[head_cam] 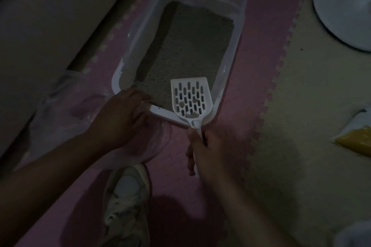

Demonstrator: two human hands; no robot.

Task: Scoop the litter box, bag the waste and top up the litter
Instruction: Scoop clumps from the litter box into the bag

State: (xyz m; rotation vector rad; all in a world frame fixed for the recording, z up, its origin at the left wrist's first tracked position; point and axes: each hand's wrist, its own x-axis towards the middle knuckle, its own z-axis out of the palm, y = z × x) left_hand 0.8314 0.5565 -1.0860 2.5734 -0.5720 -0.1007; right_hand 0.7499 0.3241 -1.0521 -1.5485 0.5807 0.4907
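Observation:
A white litter box (236, 32) with grey litter (192, 46) lies on the pink foam mat. My left hand (118, 118) grips the box's near rim at its left corner. My right hand (208, 152) holds the handle of a white slotted scoop (190, 98). The scoop's head hangs over the near end of the litter and carries a few small clumps. A translucent plastic bag (66, 110) lies open on the mat to the left of the box, partly under my left hand.
A yellow bag of litter (355, 140) lies at the right edge on the beige mat (301, 126). A white fan base (345, 6) stands at the top right. My shoe (126, 200) is below the box. A wall or furniture edge runs along the left.

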